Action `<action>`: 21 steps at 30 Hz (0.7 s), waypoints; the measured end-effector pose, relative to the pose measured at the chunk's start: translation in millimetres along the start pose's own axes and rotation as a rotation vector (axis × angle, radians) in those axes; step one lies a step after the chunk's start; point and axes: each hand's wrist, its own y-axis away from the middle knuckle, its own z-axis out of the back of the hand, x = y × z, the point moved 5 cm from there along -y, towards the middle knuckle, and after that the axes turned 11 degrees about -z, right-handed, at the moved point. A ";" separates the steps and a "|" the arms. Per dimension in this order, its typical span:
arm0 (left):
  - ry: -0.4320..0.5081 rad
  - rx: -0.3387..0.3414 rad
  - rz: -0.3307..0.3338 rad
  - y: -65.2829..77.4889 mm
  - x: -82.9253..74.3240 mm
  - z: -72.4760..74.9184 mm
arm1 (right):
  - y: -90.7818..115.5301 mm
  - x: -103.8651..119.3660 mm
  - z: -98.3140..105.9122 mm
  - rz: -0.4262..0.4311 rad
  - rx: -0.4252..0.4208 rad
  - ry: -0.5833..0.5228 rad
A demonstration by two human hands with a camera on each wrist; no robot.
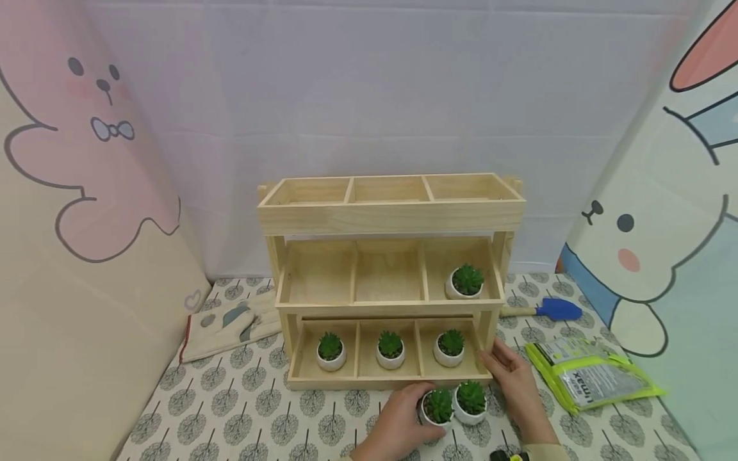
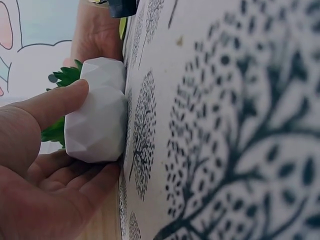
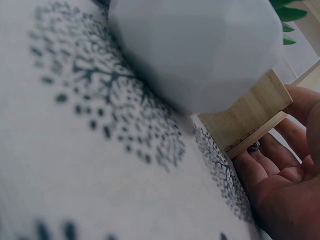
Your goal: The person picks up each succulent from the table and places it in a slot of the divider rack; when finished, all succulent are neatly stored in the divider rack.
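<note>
My left hand [image 1: 400, 419] grips a small white faceted pot with a green succulent [image 1: 437, 406], thumb on one side and fingers on the other. In the left wrist view that white pot [image 2: 97, 125] stands on the cloth. A second potted succulent [image 1: 471, 402] stands right beside it, in front of the wooden shelf [image 1: 392, 221]. My right hand [image 1: 516, 381] holds the right end of the shelf's bottom tray; in the right wrist view its fingers [image 3: 267, 172] lie along the wooden end. Potted succulents [image 1: 331, 352] fill the three bottom compartments, and another [image 1: 464, 282] sits in the middle tier's right compartment.
Right of the shelf lie a blue trowel [image 1: 558, 309] and a yellow-green bag [image 1: 596, 376]. Work gloves [image 1: 230, 323] rest on the left. A tree-patterned cloth [image 1: 225, 397] covers the table. Printed curtains [image 1: 640, 256] stand at the sides.
</note>
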 end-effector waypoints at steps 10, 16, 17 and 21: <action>0.031 -0.002 0.031 3.1 0.7 -0.1 | 0.2 0.0 0.0 0.010 0.009 0.008; 0.091 -0.028 0.027 7.2 1.3 1.5 | -0.5 -0.8 0.3 0.024 -0.003 0.011; 0.099 -0.034 0.023 8.0 1.0 2.2 | -0.6 -1.1 0.5 0.022 -0.010 0.009; 0.119 -0.054 0.017 11.3 -0.5 5.7 | -1.2 -1.7 0.5 0.017 -0.014 0.011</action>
